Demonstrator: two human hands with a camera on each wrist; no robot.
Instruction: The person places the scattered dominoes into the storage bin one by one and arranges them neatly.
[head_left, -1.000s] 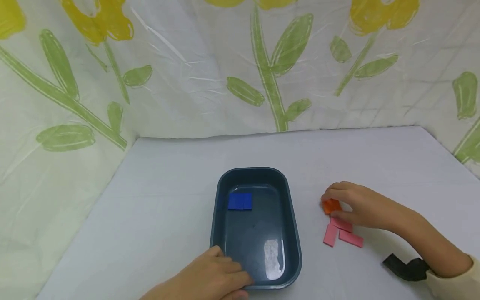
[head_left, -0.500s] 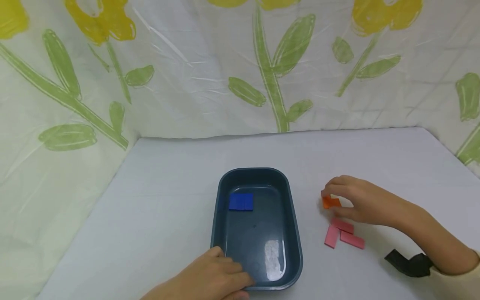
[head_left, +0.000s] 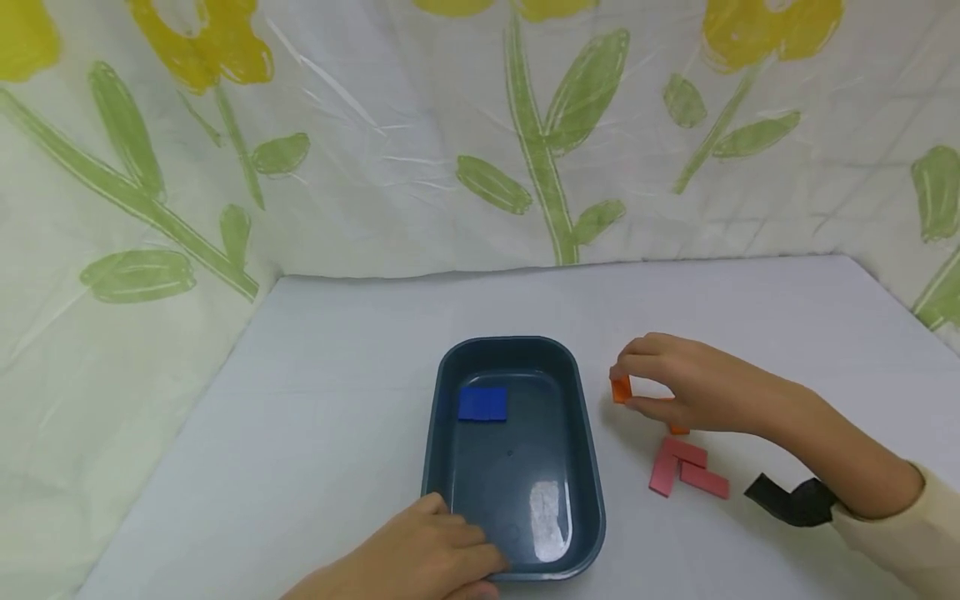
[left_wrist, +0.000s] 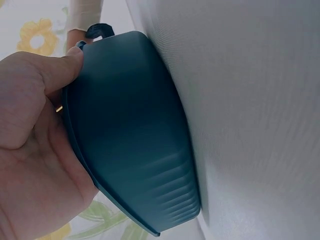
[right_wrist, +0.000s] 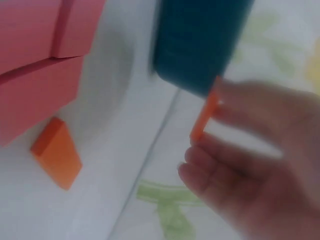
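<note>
A dark blue-green plastic tray (head_left: 588,467) lies flat on the table. My left hand (head_left: 420,550) grips its near left rim, with the thumb (left_wrist: 67,67) seen against the rim in the left wrist view. My right hand (head_left: 686,383) pinches a small orange tile (head_left: 621,390) on edge between thumb and fingertips, just right of the tray and above the table. Another orange tile (right_wrist: 59,155) lies on the table, partly hidden by that hand in the head view. Flat blue tiles (head_left: 482,404), edge to edge, sit inside the tray toward its far left.
Several pink tiles (head_left: 703,480) lie close together on the table right of the tray. A black strap (head_left: 791,502) hangs at the right wrist. The white table (head_left: 337,375) meets a flowered curtain (head_left: 360,217) along its back and sides.
My right hand has picked up one orange tile and moved it left toward the tray, leaving another orange tile on the table. My left hand stays on the tray rim.
</note>
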